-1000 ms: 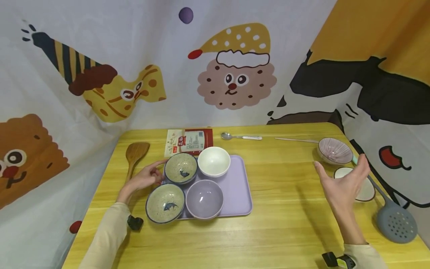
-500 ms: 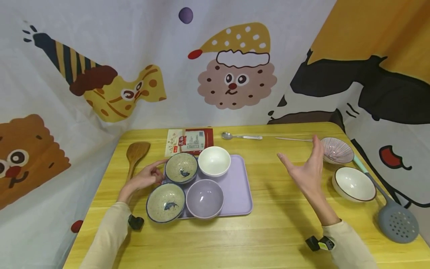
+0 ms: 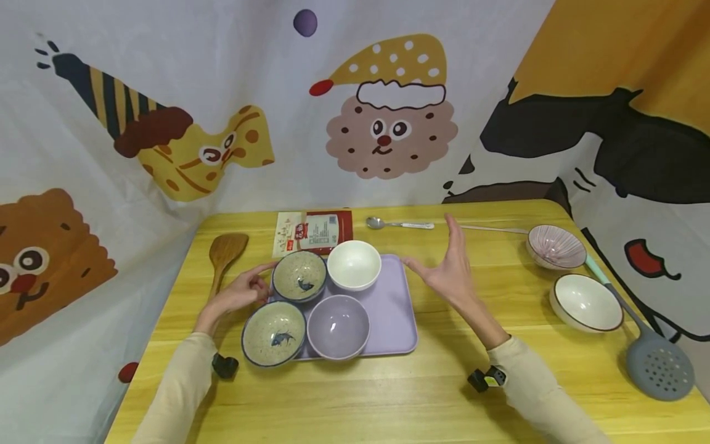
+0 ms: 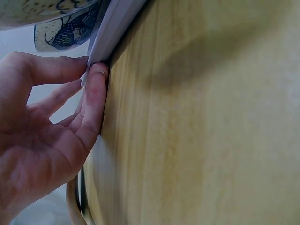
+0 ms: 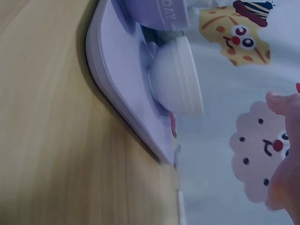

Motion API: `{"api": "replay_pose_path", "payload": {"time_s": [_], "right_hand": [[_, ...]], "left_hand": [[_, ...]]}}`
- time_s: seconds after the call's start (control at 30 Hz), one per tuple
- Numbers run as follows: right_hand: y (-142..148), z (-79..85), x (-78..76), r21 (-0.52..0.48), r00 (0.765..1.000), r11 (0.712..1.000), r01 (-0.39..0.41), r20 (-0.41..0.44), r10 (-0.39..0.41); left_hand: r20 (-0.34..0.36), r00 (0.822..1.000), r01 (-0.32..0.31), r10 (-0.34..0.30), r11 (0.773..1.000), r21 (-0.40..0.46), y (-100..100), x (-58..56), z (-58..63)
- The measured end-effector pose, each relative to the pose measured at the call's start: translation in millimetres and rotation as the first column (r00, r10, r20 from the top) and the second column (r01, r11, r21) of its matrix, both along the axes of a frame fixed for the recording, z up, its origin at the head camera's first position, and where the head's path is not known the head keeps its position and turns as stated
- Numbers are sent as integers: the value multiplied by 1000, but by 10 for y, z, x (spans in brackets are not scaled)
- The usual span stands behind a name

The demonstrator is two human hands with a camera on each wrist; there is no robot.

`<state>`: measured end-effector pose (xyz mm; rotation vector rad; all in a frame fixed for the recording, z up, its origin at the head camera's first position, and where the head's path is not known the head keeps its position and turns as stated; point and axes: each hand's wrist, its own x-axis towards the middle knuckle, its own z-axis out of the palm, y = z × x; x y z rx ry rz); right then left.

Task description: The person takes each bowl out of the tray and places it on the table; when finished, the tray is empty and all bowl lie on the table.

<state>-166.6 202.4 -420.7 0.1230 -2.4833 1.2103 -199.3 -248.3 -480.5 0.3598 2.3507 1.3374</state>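
The left hand (image 3: 241, 293) is pinching the left edge of the lilac tray (image 3: 391, 314), lying on the tabletop (image 3: 355, 398) under four bowls (image 3: 338, 328); the right hand (image 3: 452, 277) is hovering near its right edge, fingers (image 3: 456, 243) spread apart

The far speckled bowl (image 3: 299, 277) and near speckled bowl (image 3: 273, 334) hide much of the left rim of the lilac tray (image 3: 392, 308). The handle of the wooden spatula (image 3: 228, 248) disappears behind the left hand (image 3: 240, 296). The small print on the packet (image 3: 322, 232) is unreadable. In the right wrist view, the picture's edges crop the right hand (image 5: 288, 154) and the purple bowl (image 5: 157, 14).
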Motion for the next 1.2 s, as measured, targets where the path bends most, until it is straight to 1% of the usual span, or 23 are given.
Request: {"api": "replay_pose_path", "payload": {"time_s": [0.17, 0.4, 0.53, 0.63, 0.7, 0.87, 0.97, 1.13, 1.2], "right_hand": [[-188, -111, -92, 17, 994, 995, -100, 55, 99], [-409, -278, -199, 50, 972, 974, -220, 98, 214], [-498, -370, -237, 81, 949, 951, -298, 135, 286], [-546, -444, -258, 82, 928, 934, -349, 169, 332], [-576, -489, -272, 65, 914, 924, -377, 186, 360], [-657, -582, -317, 16, 884, 903, -430, 211, 417], [-703, -614, -336, 4, 871, 892, -452, 217, 441], [-750, -636, -354, -3, 864, 885, -465, 217, 455], [-764, -644, -368, 2, 871, 889, -458, 204, 448]], "left_hand": [[3, 1000, -3, 3, 1000, -5, 14, 20, 26], [-1, 1000, -3, 3, 1000, -11, 21, 22, 34], [-3, 1000, -1, 1, 1000, -8, 15, 13, 23], [-2, 1000, 0, 0, 1000, -6, 9, 11, 23], [-1, 1000, 1, -1, 1000, -6, 7, 13, 27], [-5, 1000, 1, -1, 1000, -11, 10, 16, 31], [-4, 1000, 2, -2, 1000, -15, 18, 21, 31], [-8, 1000, 0, 0, 1000, -26, 27, 27, 22], [-7, 1000, -8, 8, 1000, -23, 26, 27, 13]]}}
